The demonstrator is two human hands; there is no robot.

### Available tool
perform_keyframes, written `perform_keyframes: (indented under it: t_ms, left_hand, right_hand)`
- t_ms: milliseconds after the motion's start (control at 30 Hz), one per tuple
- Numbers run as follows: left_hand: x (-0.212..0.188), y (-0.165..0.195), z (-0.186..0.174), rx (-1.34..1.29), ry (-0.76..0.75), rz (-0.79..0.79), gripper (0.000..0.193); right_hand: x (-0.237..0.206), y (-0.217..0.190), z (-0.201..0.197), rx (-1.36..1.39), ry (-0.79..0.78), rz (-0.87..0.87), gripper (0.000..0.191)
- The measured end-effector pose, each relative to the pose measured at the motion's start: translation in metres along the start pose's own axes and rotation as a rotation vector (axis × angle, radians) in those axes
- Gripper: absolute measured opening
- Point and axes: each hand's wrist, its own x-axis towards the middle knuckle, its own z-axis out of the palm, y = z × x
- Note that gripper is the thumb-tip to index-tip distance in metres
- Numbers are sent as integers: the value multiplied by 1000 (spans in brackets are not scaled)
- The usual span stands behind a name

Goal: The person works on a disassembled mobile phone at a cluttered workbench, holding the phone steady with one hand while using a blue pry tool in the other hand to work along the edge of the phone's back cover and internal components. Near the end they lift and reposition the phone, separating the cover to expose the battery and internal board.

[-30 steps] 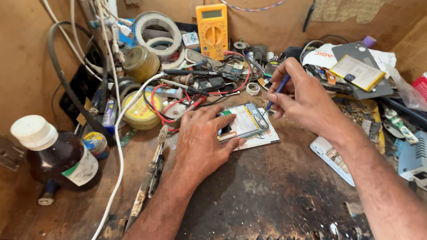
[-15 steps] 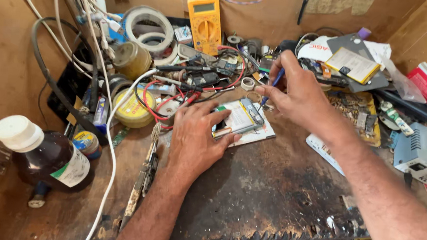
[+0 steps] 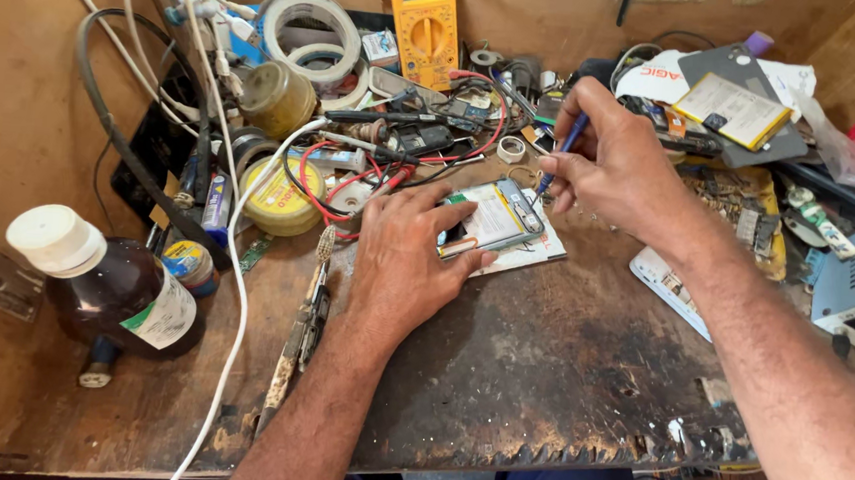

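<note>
- Scorched dark wood was the bench top (image 3: 538, 378), and one opened phone with its back off and pale battery showing (image 3: 494, 220) lay on a white card near the middle.
- Left hand (image 3: 401, 258) was pressed flat on the phone's near end, looked like just to pin it down.
- Right hand (image 3: 618, 168) was pinched round one blue-handled tool (image 3: 561, 149), tip down at the phone's far corner.
- Behind the phone: one yellow multimeter (image 3: 425, 24), two tape rolls (image 3: 312, 31). Far left of it, one brown glass bottle with a white cap (image 3: 103, 293).

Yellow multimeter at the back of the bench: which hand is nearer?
Right. The right hand, gripping a blue tool, sits just right of and below the yellow multimeter. The left hand lies farther down the bench, pressing on the opened phone.
</note>
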Motion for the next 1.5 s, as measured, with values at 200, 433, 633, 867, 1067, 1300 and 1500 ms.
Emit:
perform_keyframes:
  t_ms: [200, 433, 633, 867, 1067, 1300, 1500]
  left_hand:
    - [1, -1, 1, 10, -1, -10, 53]
    - [-1, -3, 0, -1, 21, 6, 49]
    - [2, -4, 0, 2, 20, 18, 51]
    - [0, -4, 3, -6, 21, -8, 51]
    - [-1, -3, 1, -11, 13, -8, 52]
    - [-1, -3, 1, 0, -7, -35, 53]
    - [-1, -3, 1, -4, 3, -8, 53]
  right_hand:
    - [-2, 8, 6, -83, 105, 14, 29]
    - [-3, 15, 15, -301, 278, -199, 37]
    - [-10, 21, -5, 93, 264, 81, 28]
    - [-24, 56, -48, 5, 202, 137, 17]
    - [-32, 73, -21, -389, 138, 296, 29]
    - [-29, 79, -23, -434, 101, 298, 33]
    - [-36, 78, -24, -551, 60, 211, 37]
